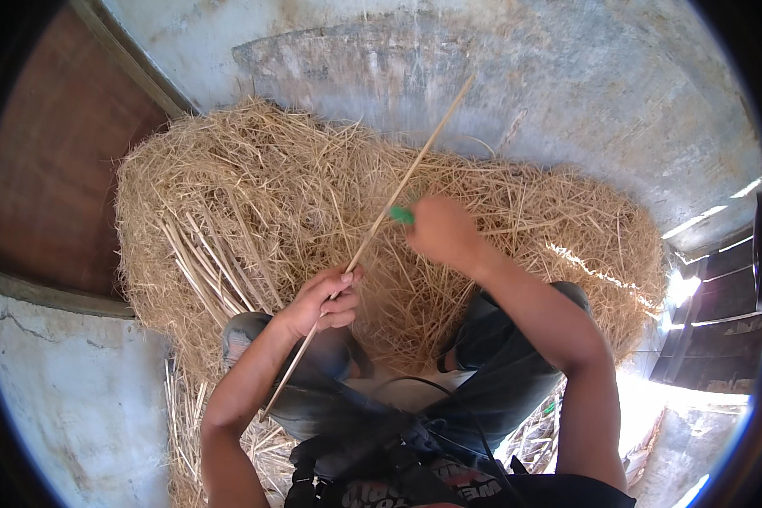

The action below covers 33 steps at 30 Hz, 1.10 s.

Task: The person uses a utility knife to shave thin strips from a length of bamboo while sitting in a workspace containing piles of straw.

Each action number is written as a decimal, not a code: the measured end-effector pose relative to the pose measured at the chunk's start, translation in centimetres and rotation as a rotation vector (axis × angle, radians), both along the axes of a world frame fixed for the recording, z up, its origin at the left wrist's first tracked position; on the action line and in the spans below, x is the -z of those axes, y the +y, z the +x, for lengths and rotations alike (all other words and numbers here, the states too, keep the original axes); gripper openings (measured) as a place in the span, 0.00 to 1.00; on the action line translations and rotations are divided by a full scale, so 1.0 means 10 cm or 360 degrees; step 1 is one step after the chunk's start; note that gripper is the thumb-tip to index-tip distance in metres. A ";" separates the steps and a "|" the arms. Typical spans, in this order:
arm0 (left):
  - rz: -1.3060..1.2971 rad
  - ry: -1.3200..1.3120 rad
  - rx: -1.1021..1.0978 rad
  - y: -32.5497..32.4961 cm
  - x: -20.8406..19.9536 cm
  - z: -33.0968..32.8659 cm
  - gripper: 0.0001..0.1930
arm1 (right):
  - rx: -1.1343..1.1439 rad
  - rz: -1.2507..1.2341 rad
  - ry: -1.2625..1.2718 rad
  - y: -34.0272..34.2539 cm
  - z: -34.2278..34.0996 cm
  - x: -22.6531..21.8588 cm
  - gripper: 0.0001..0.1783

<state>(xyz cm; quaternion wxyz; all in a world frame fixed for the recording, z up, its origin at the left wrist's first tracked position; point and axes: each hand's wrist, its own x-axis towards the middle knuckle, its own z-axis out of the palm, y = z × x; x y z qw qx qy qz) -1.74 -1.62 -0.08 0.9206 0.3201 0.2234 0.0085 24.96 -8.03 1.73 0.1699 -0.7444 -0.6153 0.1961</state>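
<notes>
A long, thin pale stick point(407, 176), bamboo or cane by its look, slants from my lap up toward the far wall. My left hand point(323, 300) is closed around its lower half. Just right of the stick, my right hand point(444, 230) is clenched on a green-handled tool point(401, 215). The green end points at the stick; motion blurs this hand, and I cannot make out a blade or whether the tool touches the stick.
A deep heap of dry straw or shavings point(254, 161) spreads before my bent legs. Several pale split sticks point(212, 262) lie on its left side. A grey-blue wall point(584, 76) curves behind, a brown panel point(59, 169) stands left, and dark slats point(720, 296) are at right.
</notes>
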 end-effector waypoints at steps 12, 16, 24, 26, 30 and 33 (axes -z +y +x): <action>-0.0178 -0.0107 -0.0020 0.02 0.08 0.01 0.10 | 0.0125 0.0072 -0.0310 0.38 0.28 0.22 0.12; 0.0024 0.0087 0.0078 -0.09 0.03 -0.04 0.11 | 0.0686 0.0144 -0.0089 0.45 1.04 0.09 0.16; 0.0227 0.0018 0.0190 -0.12 -0.03 -0.07 0.07 | 0.1034 0.0292 -0.0265 0.18 1.68 -0.05 0.15; 0.0200 -0.0025 0.0174 -0.10 0.01 -0.04 0.06 | 0.0877 0.0193 -0.0103 0.17 1.44 -0.13 0.14; 0.0147 -0.0016 0.0080 -0.09 0.04 -0.03 0.06 | 0.0307 0.0153 -0.0182 0.08 0.72 -0.01 0.10; 0.0168 0.0053 0.0014 -0.11 0.03 -0.06 0.06 | 0.0134 -0.0031 -0.0088 0.07 0.34 0.04 0.09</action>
